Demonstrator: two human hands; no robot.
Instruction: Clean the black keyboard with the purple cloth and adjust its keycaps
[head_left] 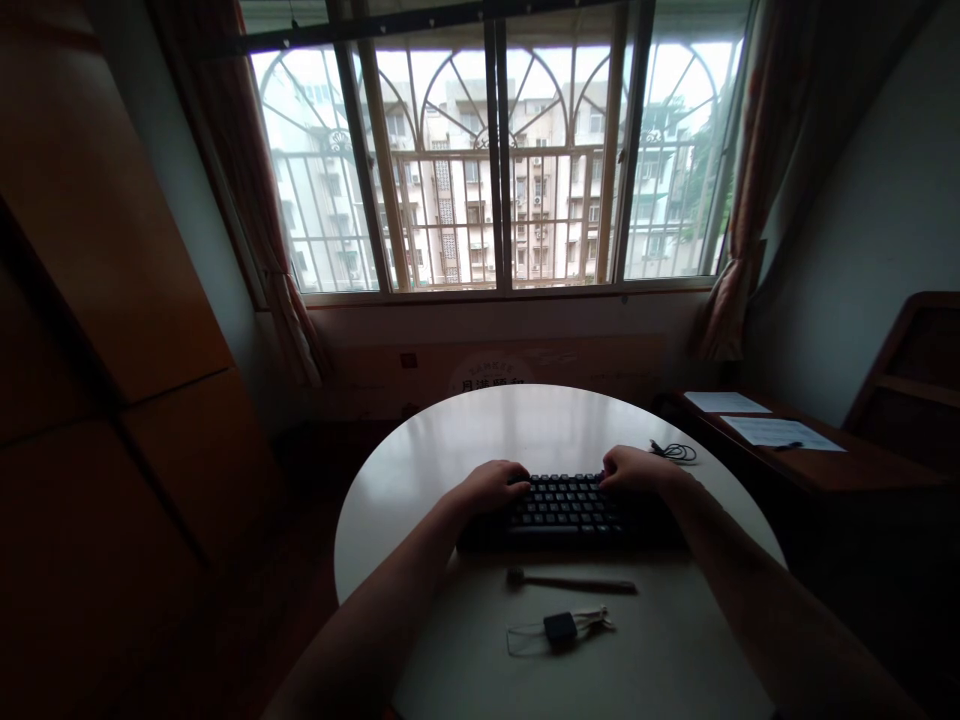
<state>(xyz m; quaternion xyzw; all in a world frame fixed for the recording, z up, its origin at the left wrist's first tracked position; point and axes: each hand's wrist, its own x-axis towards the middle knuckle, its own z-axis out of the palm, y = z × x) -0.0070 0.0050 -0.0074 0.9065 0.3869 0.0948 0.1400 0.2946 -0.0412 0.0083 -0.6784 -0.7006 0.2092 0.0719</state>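
A black keyboard [566,512] with several rows of dark keys lies across the round white table. My left hand [493,485] is closed on its far left part, thumb over the keys. At the far right part, my right hand [636,470] has its fingers curled in against the keyboard; the fingertips are partly hidden. My forearms cover both ends of the keyboard. On the near side lies a slim brush [574,582] like a toothbrush, its head to the left. Closer to me is a wire keycap puller [561,628] with a dark square middle.
A coiled black cable [675,452] lies on the white table [405,465] beyond my right hand. To the right stands a brown wooden surface [892,470] with paper sheets [784,433] and a pen. A barred window with curtains is ahead; wooden cabinets [172,460] stand left.
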